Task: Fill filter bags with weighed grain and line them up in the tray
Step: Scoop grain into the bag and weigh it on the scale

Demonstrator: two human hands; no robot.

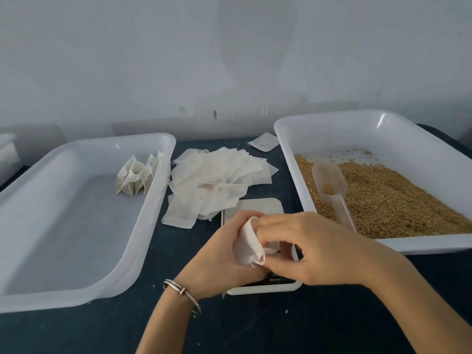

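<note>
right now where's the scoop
In the head view the scoop lies on the grain in the right-hand tray, near its left wall, handle toward the right hand.

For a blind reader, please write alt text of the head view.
Both hands, left and right, hold a filter bag over a scale. A tray to the left holds filled bags; another to the right holds grain and scoop.

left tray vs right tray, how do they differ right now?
Contents: the left tray holds only a small cluster of filled bags at its far right corner; the right tray holds loose grain over much of its floor.
Tool: a clear scoop lies in the right tray; the left tray has none.
Fill: the left tray's floor is mostly bare.
Shared: both are white plastic, rectangular, with rounded corners.
</note>
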